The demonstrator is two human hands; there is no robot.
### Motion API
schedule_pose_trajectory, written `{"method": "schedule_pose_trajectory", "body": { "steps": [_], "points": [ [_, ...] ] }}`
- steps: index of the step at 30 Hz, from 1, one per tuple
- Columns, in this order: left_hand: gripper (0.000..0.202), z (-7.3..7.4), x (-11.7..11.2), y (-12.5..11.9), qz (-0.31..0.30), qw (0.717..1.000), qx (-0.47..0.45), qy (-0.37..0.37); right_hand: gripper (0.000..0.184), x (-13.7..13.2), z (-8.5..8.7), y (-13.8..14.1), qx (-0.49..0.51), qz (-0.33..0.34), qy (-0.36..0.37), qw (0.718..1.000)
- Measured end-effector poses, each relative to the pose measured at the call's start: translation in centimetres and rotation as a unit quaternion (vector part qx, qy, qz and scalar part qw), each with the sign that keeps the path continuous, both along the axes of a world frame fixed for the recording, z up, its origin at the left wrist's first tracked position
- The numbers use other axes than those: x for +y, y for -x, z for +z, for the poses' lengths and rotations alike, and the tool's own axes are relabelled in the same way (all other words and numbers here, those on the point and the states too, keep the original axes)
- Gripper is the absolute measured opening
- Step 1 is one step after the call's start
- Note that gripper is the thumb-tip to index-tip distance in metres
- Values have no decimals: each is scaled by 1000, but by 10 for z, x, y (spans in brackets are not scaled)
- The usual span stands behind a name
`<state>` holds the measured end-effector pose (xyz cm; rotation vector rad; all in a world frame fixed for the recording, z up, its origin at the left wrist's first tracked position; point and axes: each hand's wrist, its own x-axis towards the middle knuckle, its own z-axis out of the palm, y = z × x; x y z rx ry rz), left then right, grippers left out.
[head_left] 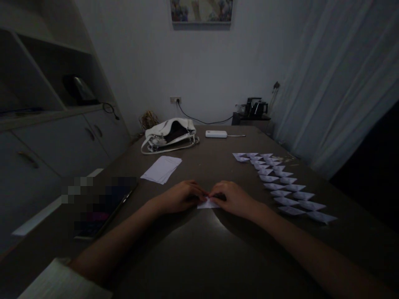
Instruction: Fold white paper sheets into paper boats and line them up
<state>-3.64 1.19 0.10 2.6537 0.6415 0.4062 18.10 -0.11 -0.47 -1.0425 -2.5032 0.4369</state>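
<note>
A small piece of folded white paper lies at the middle of the table, between my two hands. My left hand has its fingertips closed on the paper's left part. From the other side, my right hand pinches the paper with thumb and index finger. The fingertips of both hands nearly meet at its upper edge and cover some of it. To the right stand several folded paper boats in slanting rows. Left of my hands lies a stack of white paper sheets.
On the brown table, a white handbag lies open at the back left. A white power bank with a short cable is near the far edge. A tablet-like device, partly blurred out, lies by my left forearm. A sheer curtain hangs at right.
</note>
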Motion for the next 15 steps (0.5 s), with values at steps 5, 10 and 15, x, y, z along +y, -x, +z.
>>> {"method": "schedule_pose_trajectory", "body": {
  "steps": [5, 10, 15],
  "points": [
    [22, -1, 0, 1, 5, 1000, 6, -6, 17, 3, 3, -2, 5, 9, 3, 1000],
    [21, -1, 0, 1, 10, 999, 18, -28, 14, 6, -1, -1, 2, -4, -7, 1000],
    [23, 1, -2, -1, 15, 998, 29, -49, 5, 9, -6, 2, -2, -34, -39, 999]
  ]
}}
